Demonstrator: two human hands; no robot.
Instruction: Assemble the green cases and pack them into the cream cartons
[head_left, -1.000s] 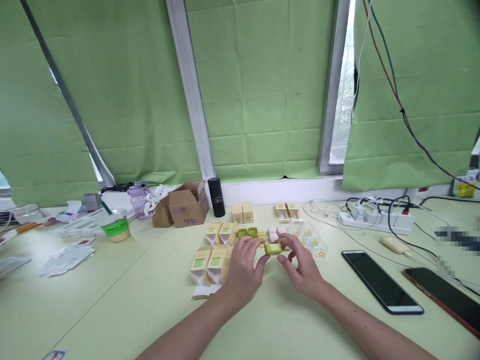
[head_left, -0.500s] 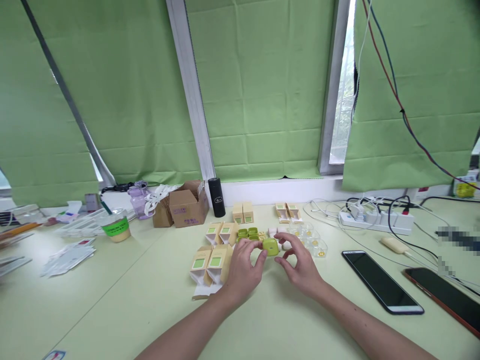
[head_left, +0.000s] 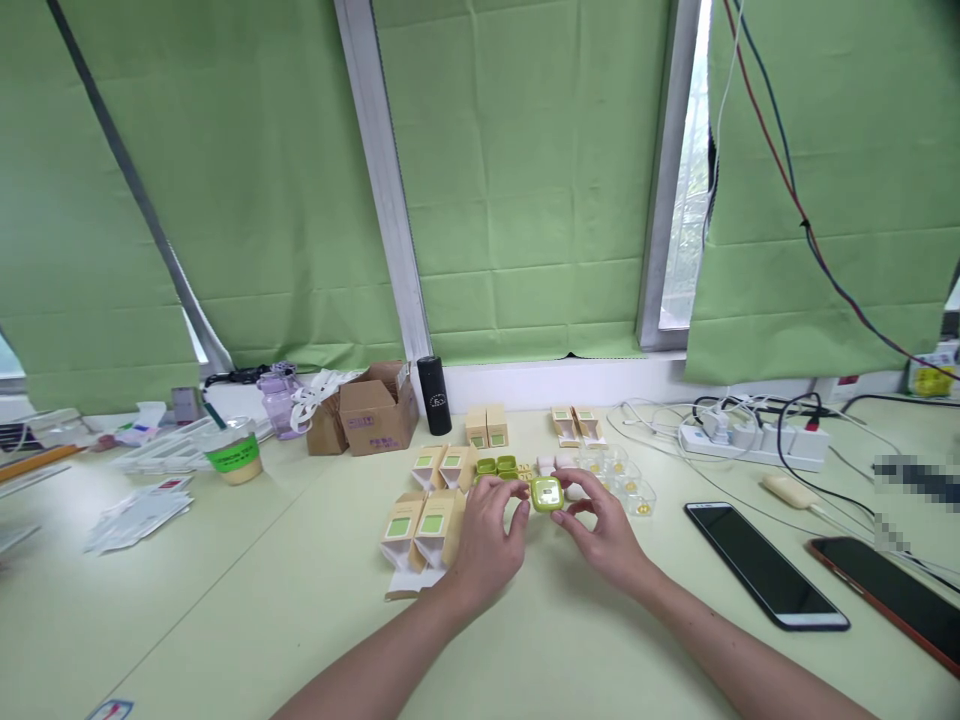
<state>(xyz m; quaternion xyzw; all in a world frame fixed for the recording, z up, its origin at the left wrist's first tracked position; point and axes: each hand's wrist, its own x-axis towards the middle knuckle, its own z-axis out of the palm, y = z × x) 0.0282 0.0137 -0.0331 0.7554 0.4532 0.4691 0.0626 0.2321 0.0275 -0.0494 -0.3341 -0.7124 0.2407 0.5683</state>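
Note:
A small green square case (head_left: 547,494) with rounded corners is pinched at its right side by the thumb and index finger of my right hand (head_left: 606,532). My left hand (head_left: 489,535) hovers just left of the case, thumb and fingers apart and apparently empty. Beside my left hand stand small cream cartons (head_left: 439,525) with green windows and open flaps. Behind my left fingers lie more green cases (head_left: 496,466). Clear plastic cups (head_left: 628,482) with yellow centres sit beyond my right hand, partly hidden by it.
More cartons (head_left: 486,425) stand farther back, near a black bottle (head_left: 433,395) and a cardboard box (head_left: 379,410). On the right lie a phone (head_left: 765,562), a second phone (head_left: 892,590) and a power strip (head_left: 754,440) with tangled cables. A drink cup (head_left: 234,452) stands left.
The green case has passed from my left fingers to my right finger and thumb. It has shifted slightly right and shows a different, shinier face. My left fingers have let go.

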